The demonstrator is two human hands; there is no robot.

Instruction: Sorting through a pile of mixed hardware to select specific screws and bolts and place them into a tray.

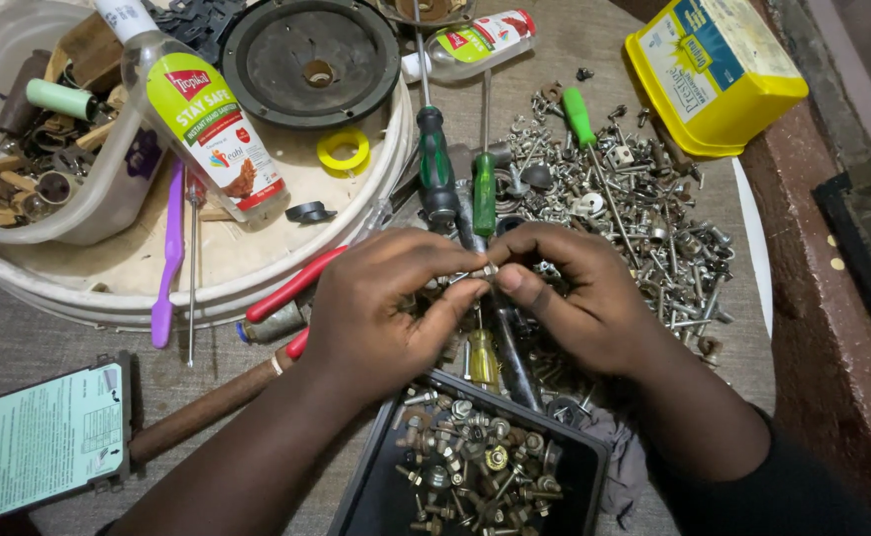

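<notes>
Mid-sort, pinching small bolt (483, 271) between left hand (386, 308) and right hand (575, 298), fingers (455, 298) closed on it, above black tray (584, 452) at 6 o'clock, loose screw pile (644, 218) at 2 o'clock; next move likely needing steady twist grip.

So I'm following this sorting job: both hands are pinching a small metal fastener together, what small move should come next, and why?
Probably lower the small fastener into the black tray just below. The left hand and right hand hold it between fingertips above the loose pile of screws, and the tray already holds similar bolts and nuts.
</notes>
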